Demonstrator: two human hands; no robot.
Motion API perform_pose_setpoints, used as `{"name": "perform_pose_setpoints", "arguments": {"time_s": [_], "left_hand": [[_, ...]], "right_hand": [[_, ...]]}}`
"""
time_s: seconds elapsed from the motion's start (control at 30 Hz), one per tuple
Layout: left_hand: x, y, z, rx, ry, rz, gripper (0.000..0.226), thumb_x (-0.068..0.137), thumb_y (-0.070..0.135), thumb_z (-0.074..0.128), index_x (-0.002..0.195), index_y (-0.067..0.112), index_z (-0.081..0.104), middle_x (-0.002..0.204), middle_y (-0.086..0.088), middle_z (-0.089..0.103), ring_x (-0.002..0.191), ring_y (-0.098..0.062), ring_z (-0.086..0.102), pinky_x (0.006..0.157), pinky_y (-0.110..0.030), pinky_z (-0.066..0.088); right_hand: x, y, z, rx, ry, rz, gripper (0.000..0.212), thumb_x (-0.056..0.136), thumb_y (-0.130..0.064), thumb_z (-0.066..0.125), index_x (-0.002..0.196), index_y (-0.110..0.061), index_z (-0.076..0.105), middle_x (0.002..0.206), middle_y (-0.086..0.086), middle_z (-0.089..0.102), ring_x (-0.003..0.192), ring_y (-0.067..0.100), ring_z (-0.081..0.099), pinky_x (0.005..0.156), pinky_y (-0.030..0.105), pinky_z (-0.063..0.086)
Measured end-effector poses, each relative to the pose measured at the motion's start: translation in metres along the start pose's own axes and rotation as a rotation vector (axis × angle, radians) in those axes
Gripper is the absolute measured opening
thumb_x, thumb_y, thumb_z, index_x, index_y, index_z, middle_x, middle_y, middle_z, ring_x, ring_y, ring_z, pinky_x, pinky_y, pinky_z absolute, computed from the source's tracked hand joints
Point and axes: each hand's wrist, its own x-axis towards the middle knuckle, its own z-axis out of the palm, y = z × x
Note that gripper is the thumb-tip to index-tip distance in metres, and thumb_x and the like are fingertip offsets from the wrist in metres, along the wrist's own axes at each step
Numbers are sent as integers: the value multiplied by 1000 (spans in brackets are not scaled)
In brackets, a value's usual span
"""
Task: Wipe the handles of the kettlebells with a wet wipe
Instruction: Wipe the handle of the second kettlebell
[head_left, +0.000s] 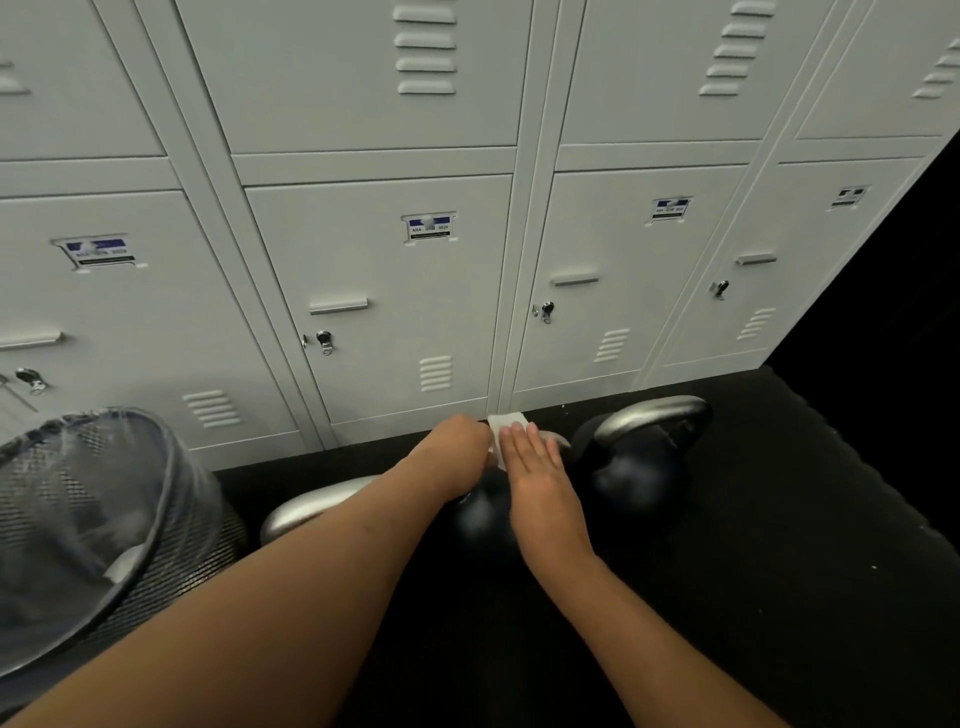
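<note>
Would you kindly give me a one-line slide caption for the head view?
The left hand grips a wipe, the right hand presses it on a kettlebell, beside lockers and bin.

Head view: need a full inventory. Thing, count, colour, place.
kettlebells: 3, dark with silver handles, on the floor before the lockers: left kettlebell, middle kettlebell, right kettlebell
wet wipe: 1, white, over the middle kettlebell's handle
bin: 1, black mesh with clear liner, far left
lockers: several, grey, across the back
floor: black
hands: left hand grips the wet wipe; right hand lies flat on it
</note>
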Motion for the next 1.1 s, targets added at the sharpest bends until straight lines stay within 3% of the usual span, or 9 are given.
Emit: {"name": "perform_pose_setpoints", "arguments": {"time_s": [0.13, 0.27, 0.4, 0.53, 0.6, 0.77, 0.87, 0.97, 1.1], "left_hand": [[1, -1, 5, -15, 44, 19, 21, 98, 15, 49, 111, 7, 63, 110, -12, 67, 100, -28, 62, 84, -33, 47], [-1, -4, 8, -48, 70, 29, 20, 98, 16, 46, 106, 9, 63, 105, -12, 67, 96, -29, 63, 80, -35, 46], [-1, -6, 9, -58, 65, 29, 22, 96, 17, 47, 106, 8, 65, 106, -13, 67, 96, -29, 62, 83, -36, 47], [-5, -5, 5, -83, 60, 25, 26, 98, 22, 47, 109, 6, 64, 111, -15, 66, 102, -31, 61, 85, -35, 45], [-8, -6, 1, -123, 63, 33, 27, 96, 26, 53, 109, 7, 65, 109, -15, 67, 102, -31, 60, 83, -35, 43], [-19, -19, -2, -249, 67, 22, 21, 87, 29, 66, 89, 8, 64, 95, -15, 68, 86, -27, 59, 64, -28, 29], [-27, -40, 12, -210, -17, -4, 43, 78, 32, 75, 110, 8, 61, 108, -11, 67, 99, -29, 61, 73, -28, 40], [-37, -57, 23, -161, -40, -49, 67, 76, 34, 77, 130, 10, 46, 126, -12, 59, 115, -29, 55, 94, -37, 45], [-41, -60, 17, -110, -13, -7, 44, 85, 36, 68, 116, 9, 53, 120, -13, 61, 111, -28, 56, 92, -36, 44]], "right_hand": [[6, -4, -11, 22, 15, -11, 75, 79, -2, 68, 148, -1, 37, 149, 17, 43, 146, 33, 28, 123, 43, 4], [20, 2, -9, 88, 47, -4, 54, 73, -1, 72, 125, -5, 59, 121, 14, 63, 127, 32, 53, 121, 42, 19], [12, 8, -3, 105, 54, -58, 70, 73, 6, 71, 139, 2, 49, 142, 19, 52, 138, 33, 43, 125, 35, 4], [-2, 11, -3, 31, 110, -144, 56, 73, 6, 64, 129, 2, 60, 130, 20, 63, 124, 34, 58, 109, 47, 36], [13, 18, -17, 61, 99, -54, 52, 88, -4, 38, 138, -5, 54, 133, 16, 61, 128, 32, 54, 117, 43, 27], [11, -9, -28, 48, -8, -59, 52, 97, -8, 42, 149, -6, 33, 149, 13, 41, 144, 29, 28, 121, 38, 5], [5, -29, -21, 42, 0, -208, 54, 96, -11, 34, 149, -2, 34, 150, 17, 39, 145, 33, 28, 122, 41, 4], [19, -16, -22, 51, 29, -123, 49, 92, -7, 42, 140, -9, 49, 134, 10, 56, 131, 27, 45, 123, 40, 10], [18, -28, -17, 53, 12, -93, 46, 90, -8, 39, 133, -7, 56, 120, 10, 63, 118, 29, 55, 120, 43, 21]]}}
